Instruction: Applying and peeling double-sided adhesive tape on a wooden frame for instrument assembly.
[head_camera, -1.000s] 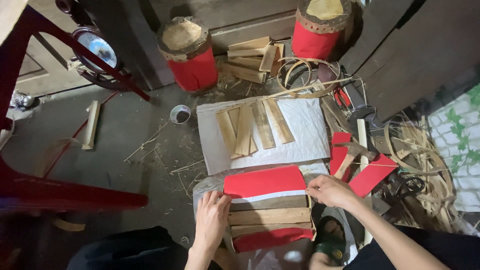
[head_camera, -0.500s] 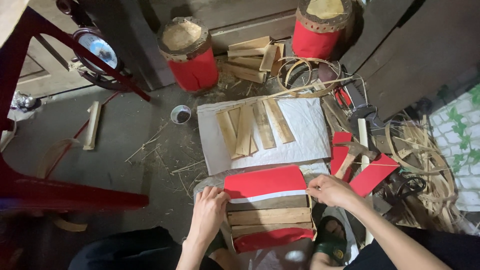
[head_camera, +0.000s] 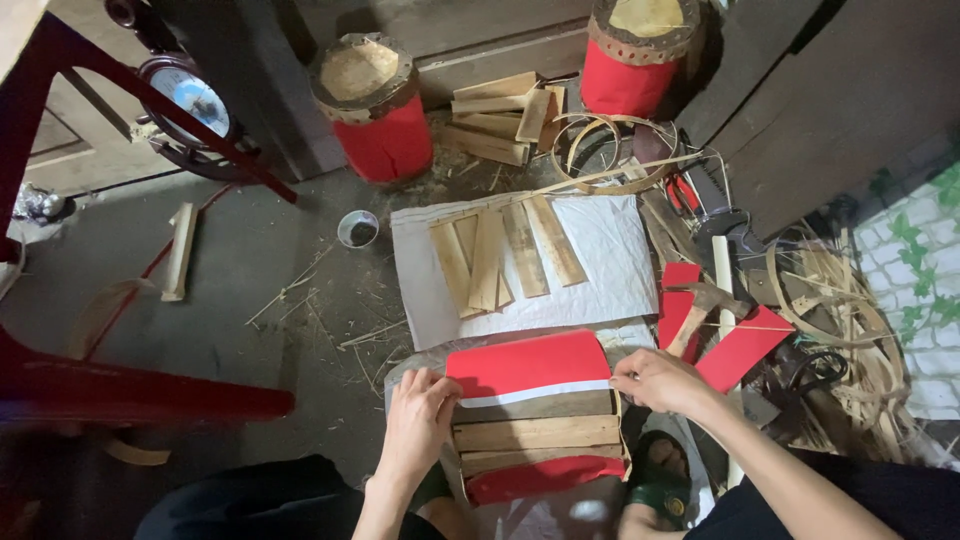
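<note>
A curved red sheet (head_camera: 528, 364) lies over a barrel-like form of wooden slats (head_camera: 536, 434) just in front of me. My left hand (head_camera: 417, 422) presses on the sheet's left edge, fingers bent over it. My right hand (head_camera: 660, 382) pinches the right edge of the sheet, where a white strip shows beneath the red. A second red band (head_camera: 520, 478) wraps the near end of the slats.
Several loose wooden slats (head_camera: 500, 255) lie on a white sheet (head_camera: 610, 250) beyond. Two red drum bodies (head_camera: 375, 105) (head_camera: 638, 52) stand at the back. A hammer (head_camera: 700, 305), red paper pieces (head_camera: 742, 346), bamboo hoops (head_camera: 600, 150) and a small cup (head_camera: 358, 228) lie around.
My left hand has moved up from the lower left to the sheet's left edge. The right hand stays at the right edge.
</note>
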